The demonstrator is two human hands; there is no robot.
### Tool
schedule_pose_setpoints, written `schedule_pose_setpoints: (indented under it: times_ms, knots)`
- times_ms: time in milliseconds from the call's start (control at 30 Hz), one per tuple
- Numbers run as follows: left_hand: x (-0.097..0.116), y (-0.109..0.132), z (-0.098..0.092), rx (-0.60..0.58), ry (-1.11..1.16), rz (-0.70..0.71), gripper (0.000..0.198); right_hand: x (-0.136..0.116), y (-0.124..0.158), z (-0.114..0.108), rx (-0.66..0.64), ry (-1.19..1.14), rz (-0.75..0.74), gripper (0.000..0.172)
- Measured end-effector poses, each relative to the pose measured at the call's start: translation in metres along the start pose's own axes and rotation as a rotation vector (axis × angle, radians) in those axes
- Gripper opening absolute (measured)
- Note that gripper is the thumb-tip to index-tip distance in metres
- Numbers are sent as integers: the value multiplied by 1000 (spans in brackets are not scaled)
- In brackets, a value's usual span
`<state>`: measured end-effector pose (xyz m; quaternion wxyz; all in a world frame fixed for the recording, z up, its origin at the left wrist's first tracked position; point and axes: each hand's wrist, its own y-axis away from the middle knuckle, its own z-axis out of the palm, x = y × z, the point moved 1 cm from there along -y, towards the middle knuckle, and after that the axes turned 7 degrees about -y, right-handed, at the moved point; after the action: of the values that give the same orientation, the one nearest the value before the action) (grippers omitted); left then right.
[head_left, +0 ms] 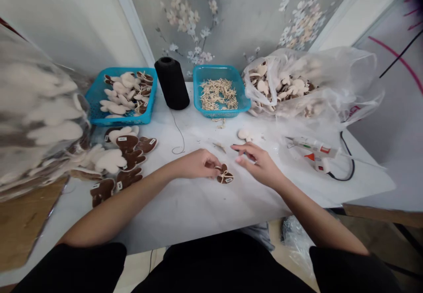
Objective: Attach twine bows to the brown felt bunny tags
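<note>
My left hand (204, 165) pinches the edge of a small brown fabric piece (224, 168) at the middle of the table. The piece has rounded lobes, a cream string bow and a small white label. To its right, my right hand (256, 161) hovers with fingers stretched apart and nothing visible in them. Just beyond the hands lies a small thin item (219, 146), too blurred to name. A cream fluffy piece (245, 135) rests past my right fingertips.
A blue basket (150, 103) holds cream and brown pieces; loose brown pieces (130, 158) lie before it. Behind stand a black thread cone (172, 83) and a blue tray (221, 113) of cream bows. Plastic bags (343, 77) bulge on both sides. A glue gun (319, 150) lies right.
</note>
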<state>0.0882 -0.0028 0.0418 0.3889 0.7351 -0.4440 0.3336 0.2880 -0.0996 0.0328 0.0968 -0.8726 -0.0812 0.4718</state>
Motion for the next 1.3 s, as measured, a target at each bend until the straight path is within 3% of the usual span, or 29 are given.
schedule_pose_setpoints:
  times_ms: [133,267,433,633,833,1067,1233,1300]
  knots:
    - [38,18,-7,257,-300,54,23,-31,-16,6,-153,-336,140,41]
    - [60,31,-20,400,-239,38,21,-46,-30,2,-220,-647,172,35]
    - [73,29,-33,613,-100,85,21,-62,-38,-9,-138,-722,92,26]
    - [90,10,-38,595,-64,143,22,-68,-39,-23,-41,-773,101,32]
    - [103,-9,-39,697,-189,260,17,-61,-40,-40,-56,-794,172,27]
    - [113,-24,-38,701,-185,222,17,-49,-36,-48,48,-856,112,25]
    - [118,-30,-25,788,-179,226,14,-38,-33,-49,119,-885,39,23]
    - [116,-35,-21,773,-92,192,14,-33,-31,-47,148,-890,28,21]
